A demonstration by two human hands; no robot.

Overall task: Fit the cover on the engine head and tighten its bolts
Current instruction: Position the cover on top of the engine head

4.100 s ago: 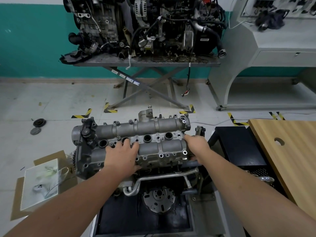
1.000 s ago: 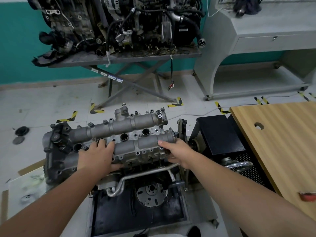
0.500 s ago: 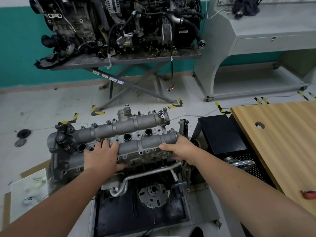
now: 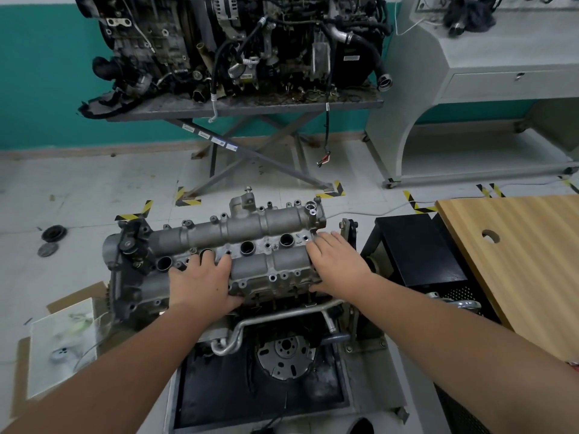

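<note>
Two hands are spread flat on the cover (image 4: 250, 245), which lies atop the engine head (image 4: 282, 292): left hand (image 4: 200, 283) mid-span, right hand (image 4: 338, 264) endward, fingers extended, gripping nothing, presumably so it is pressed evenly before bolting.

Both hands lie flat on the grey cover (image 4: 250, 242). The left hand (image 4: 200, 281) is mid-cover, the right hand (image 4: 336, 264) at its right end

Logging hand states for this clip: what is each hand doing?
Left hand: open, flat on the cylinder head cover.
Right hand: open, pressing the cover's right end.
</note>
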